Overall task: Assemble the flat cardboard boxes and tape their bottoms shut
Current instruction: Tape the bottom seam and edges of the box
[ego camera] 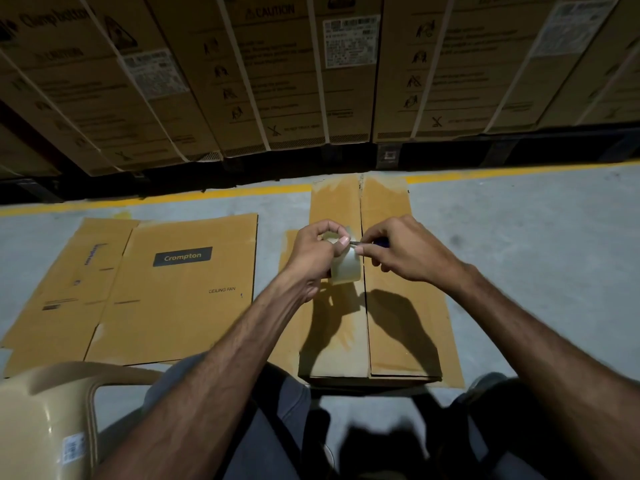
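One box (398, 306) stood folded on the floor, its bottom flaps meeting but the seam apparently untaped; another flat box (166, 289) lay unassembled to its left. Above the seam, the left hand (311, 251) gripped the tape roll (346, 268), while the right hand (401, 251) pinched a small blade (355, 243) against the tape.

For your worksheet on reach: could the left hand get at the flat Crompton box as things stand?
Probably not at once: the left hand grips the tape roll. The flat box lies uncovered on the floor to its left, so only the tape hinders it.
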A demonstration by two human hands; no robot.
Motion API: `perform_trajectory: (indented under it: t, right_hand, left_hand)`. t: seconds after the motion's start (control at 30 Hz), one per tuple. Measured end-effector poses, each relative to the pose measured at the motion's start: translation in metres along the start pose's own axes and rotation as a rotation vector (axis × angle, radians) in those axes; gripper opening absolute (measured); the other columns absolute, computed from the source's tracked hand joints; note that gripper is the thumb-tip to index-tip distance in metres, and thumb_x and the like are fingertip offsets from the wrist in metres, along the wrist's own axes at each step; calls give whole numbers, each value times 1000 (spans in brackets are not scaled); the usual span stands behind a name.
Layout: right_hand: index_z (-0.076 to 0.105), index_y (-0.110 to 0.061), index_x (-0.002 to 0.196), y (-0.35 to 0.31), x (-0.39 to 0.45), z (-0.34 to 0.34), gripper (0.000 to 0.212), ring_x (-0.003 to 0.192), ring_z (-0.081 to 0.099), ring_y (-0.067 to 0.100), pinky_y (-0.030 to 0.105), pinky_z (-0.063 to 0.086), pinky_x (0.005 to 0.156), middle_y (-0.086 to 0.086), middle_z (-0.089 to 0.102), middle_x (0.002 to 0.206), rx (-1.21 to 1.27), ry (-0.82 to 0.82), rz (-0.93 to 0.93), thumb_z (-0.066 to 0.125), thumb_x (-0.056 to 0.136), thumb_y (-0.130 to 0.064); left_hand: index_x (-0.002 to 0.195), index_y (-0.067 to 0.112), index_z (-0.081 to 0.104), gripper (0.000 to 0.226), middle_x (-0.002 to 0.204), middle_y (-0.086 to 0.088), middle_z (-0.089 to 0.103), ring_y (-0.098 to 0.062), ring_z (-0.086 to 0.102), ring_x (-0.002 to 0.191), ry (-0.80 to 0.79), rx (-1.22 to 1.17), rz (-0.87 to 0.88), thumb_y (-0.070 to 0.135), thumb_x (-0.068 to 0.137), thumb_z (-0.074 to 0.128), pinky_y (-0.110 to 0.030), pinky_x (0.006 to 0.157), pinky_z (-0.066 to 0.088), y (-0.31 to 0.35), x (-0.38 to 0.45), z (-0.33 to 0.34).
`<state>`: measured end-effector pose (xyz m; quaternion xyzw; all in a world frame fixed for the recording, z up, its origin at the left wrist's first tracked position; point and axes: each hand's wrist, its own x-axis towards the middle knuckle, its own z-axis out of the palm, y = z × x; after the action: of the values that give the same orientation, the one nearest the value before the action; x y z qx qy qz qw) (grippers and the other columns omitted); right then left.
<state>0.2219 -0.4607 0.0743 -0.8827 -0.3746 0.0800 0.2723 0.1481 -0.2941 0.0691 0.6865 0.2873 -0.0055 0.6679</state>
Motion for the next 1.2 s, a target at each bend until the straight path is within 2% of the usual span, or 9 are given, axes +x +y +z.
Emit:
perform_trajectory:
  t: [0.13,0.27,0.37,0.47,0.6,0.73,0.93,1.1,1.2]
  right_hand:
    - [75,-19,85,2,0,-3,28,55,68,4,29,59,58,-6,72,68,86,-78,109,71,99,-43]
    - [72,-21,81,22,1,-11,27,57,69,8,32,61,58,-4,72,69,37,-2,246,69,101,-39]
    - [70,-11,89,29,0,-13,28,62,72,13,32,61,59,5,76,81,385,76,426,63,106,-32]
    - [64,-6,101,9,0,-1,29,64,70,14,30,57,55,6,77,92,760,75,518,51,111,-29]
    - [65,-2,102,-15,1,22,37,49,58,7,25,43,46,1,66,72,907,114,555,51,111,-35]
    - [68,-9,89,-24,-2,31,41,43,45,-2,19,36,46,-18,52,50,993,192,564,64,102,-48]
    - [77,-11,103,-34,-13,34,22,66,68,5,18,48,61,0,79,86,1084,35,429,82,91,-28]
    - [75,0,106,-31,-13,37,21,45,55,-4,8,39,46,-11,69,65,1064,65,437,81,92,-15]
    - [76,-2,104,-35,-15,39,29,67,73,6,21,56,62,2,79,84,1058,72,414,83,91,-27]
  left_hand:
    - [80,18,71,18,130,-18,57,-36,64,107,48,86,31,10,97,72,-60,71,64,-3,2,2]
    - [80,19,71,20,122,3,57,-32,54,123,74,110,126,6,96,71,-60,85,59,-2,2,-4]
    - [81,22,72,19,122,0,61,-29,60,115,90,110,209,10,95,73,-39,79,50,2,1,-7]
    - [83,23,75,14,121,0,66,-27,61,110,147,98,269,12,92,76,-37,81,48,3,4,-7]
    - [77,24,77,21,113,0,66,-22,65,105,172,60,346,6,89,79,-39,89,56,10,3,-2]
    - [79,20,77,19,109,-2,69,-10,67,95,156,10,386,4,89,78,-30,79,57,13,-2,0]
    - [80,18,76,18,81,4,74,-7,66,78,175,-7,363,4,92,75,-26,69,54,17,-3,-5]
    - [82,14,75,16,83,2,71,-7,62,79,210,53,369,3,94,72,-23,71,52,20,3,-18]
    - [85,12,75,13,85,-1,71,-11,62,81,218,78,363,5,95,71,-26,74,52,19,6,-27]
